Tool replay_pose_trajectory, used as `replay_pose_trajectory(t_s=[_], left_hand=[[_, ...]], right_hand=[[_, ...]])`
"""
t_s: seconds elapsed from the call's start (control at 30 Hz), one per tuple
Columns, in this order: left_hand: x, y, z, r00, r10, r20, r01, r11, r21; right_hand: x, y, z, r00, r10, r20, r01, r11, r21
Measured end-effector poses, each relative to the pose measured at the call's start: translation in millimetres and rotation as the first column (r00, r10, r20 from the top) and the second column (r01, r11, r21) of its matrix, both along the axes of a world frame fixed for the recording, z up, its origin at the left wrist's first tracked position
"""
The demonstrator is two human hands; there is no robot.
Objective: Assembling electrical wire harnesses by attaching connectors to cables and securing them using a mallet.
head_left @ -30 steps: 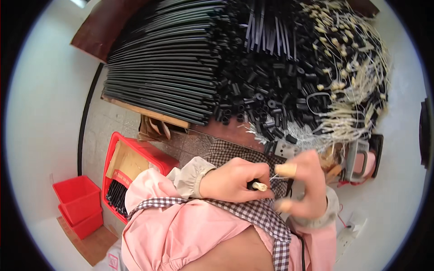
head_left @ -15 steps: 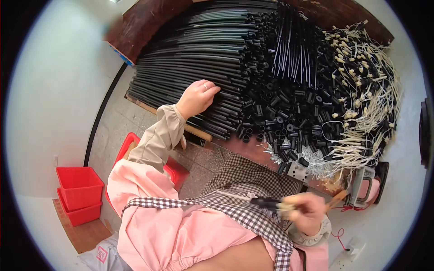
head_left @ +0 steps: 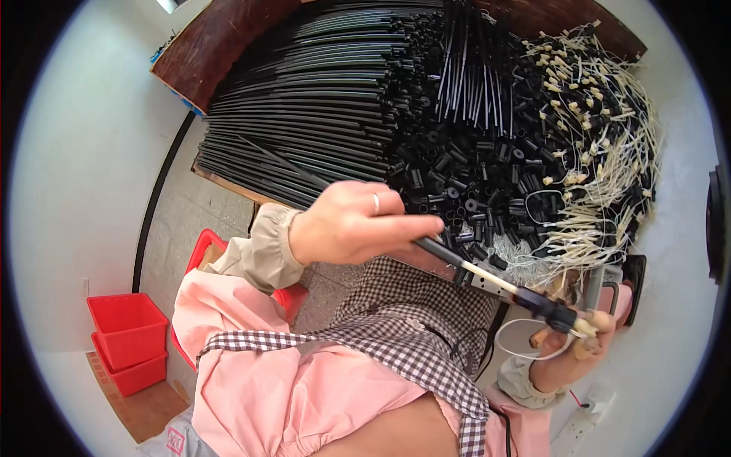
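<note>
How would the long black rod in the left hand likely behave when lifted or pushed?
The long black rod is probably stiff, as it runs nearly straight on both sides of the left hand. It looks slender, so it is likely light. Its round-looking form suggests it might roll.

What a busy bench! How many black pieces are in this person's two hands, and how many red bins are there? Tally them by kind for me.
Black rod, in the left hand: 1
Black cylindrical piece, in the right hand: 1
Red bins, one partly hidden behind the left sleeve: 3
Total: 5
</note>
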State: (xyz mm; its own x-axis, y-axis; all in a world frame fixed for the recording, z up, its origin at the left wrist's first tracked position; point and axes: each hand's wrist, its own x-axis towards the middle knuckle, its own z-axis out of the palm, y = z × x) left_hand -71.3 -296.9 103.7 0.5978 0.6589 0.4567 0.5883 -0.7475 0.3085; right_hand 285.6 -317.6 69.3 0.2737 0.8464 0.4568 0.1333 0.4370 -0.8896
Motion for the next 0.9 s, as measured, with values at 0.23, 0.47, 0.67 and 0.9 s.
replay_pose_trajectory(t_s=[0.23,0.47,0.67,0.9], left_hand=[[-7,25,1,0.996,0.009,0.088,-0.013,0.999,0.05],[28,-2,23,0.992,-0.105,0.077,0.103,0.994,0.03],[78,-40,16,0.998,-0.06,-0.016,0.047,0.893,-0.448],[91,-45,-41,0.94,0.102,0.327,0.117,0.801,-0.587]], right_hand=[[73,-16,24,0.972,-0.204,0.113,0.169,0.95,0.264],[49,-16,21,0.951,-0.308,-0.034,0.308,0.926,0.216],[-11,-1,18,0.916,0.387,-0.103,-0.399,0.906,-0.143],[-12,23,21,0.705,0.483,-0.519,-0.676,0.678,-0.287]])
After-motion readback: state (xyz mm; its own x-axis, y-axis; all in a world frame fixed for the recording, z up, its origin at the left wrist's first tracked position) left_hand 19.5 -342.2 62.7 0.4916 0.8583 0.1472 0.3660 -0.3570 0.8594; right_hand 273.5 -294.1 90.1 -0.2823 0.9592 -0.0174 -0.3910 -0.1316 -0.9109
